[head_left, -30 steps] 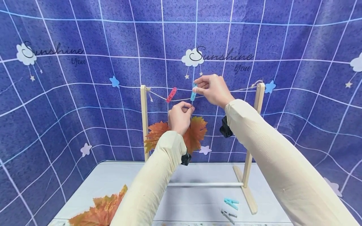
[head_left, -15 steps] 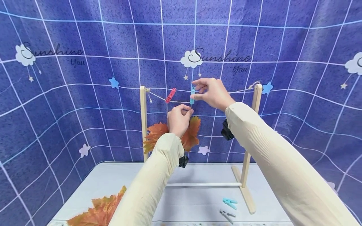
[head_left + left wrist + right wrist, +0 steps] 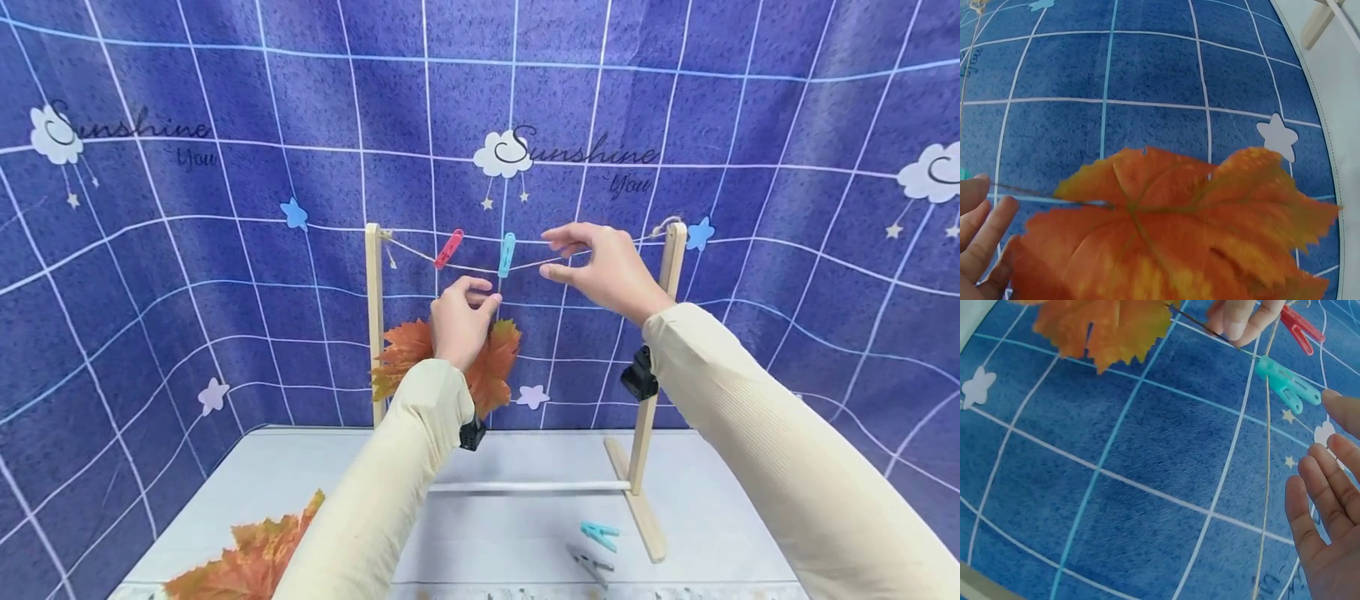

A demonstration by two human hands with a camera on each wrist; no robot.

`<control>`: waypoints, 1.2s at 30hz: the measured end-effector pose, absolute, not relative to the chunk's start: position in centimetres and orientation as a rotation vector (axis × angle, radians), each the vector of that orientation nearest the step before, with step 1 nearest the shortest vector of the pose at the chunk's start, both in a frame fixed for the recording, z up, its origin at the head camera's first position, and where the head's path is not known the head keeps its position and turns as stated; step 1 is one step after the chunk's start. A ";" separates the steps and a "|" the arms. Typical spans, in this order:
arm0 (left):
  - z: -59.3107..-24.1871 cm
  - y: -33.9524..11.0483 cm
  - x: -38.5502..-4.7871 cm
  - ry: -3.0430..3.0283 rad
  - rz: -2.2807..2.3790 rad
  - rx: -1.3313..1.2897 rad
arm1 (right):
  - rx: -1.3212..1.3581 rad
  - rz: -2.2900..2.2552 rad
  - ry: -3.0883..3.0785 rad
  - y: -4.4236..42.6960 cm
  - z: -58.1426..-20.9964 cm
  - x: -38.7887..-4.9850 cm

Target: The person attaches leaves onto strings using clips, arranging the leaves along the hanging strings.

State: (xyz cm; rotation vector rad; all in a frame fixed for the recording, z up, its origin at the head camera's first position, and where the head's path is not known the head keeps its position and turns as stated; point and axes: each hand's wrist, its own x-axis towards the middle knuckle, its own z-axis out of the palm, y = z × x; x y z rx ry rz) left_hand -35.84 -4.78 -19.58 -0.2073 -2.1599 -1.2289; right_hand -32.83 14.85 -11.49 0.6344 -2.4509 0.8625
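In the head view a blue clothespin (image 3: 507, 255) and a red clothespin (image 3: 449, 248) grip the string. A thin dark stem runs down from the blue one to an orange leaf (image 3: 491, 367). My left hand (image 3: 459, 323) is just below the string, thumb and forefinger parted beside the stem; the left wrist view shows its relaxed fingers (image 3: 988, 240) near the stem of the leaf (image 3: 1172, 231). To the right of the blue clothespin, my right hand (image 3: 603, 271) holds nothing, fingers spread, also in the right wrist view (image 3: 1329, 512). More orange leaf (image 3: 401, 354) shows left of my left hand.
A wooden frame (image 3: 671, 258) carries the string between two posts. On the white table (image 3: 517, 550) lie a blue clothespin (image 3: 600, 535) and a grey one (image 3: 591, 565) at the right, and another orange leaf (image 3: 251, 558) at the left front. Patterned cloth hangs behind.
My right hand has let go of the blue clothespin and moved right, leaving it on the string. My left thumb and forefinger have parted slightly.
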 end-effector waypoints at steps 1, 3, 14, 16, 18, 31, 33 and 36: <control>-19.6 -5.0 -35.8 -2.156 -1.219 -0.215 | 0.634 0.861 -2.446 15.2 -11.8 -32.7; -19.7 -5.3 -35.6 -2.146 -1.192 -0.231 | 0.627 0.862 -2.442 15.7 -12.4 -32.3; -20.7 -6.3 -31.9 -2.085 -1.213 -0.405 | 0.594 1.024 -2.422 18.7 -16.7 -30.9; -21.1 -6.6 -31.4 -2.085 -1.236 -0.429 | 0.586 1.068 -2.415 19.1 -17.7 -30.6; -21.5 -7.0 -31.0 -2.085 -1.250 -0.450 | 0.582 1.093 -2.410 19.6 -18.8 -30.2; -24.5 -10.4 -28.5 -2.120 -1.308 -0.426 | 0.499 1.201 -2.468 23.6 -25.9 -27.8; -25.2 -11.2 -28.2 -2.131 -1.305 -0.406 | 0.487 1.213 -2.464 24.2 -26.8 -27.5; -26.2 -12.4 -27.9 -2.145 -1.292 -0.372 | 0.466 1.228 -2.457 24.9 -28.0 -27.1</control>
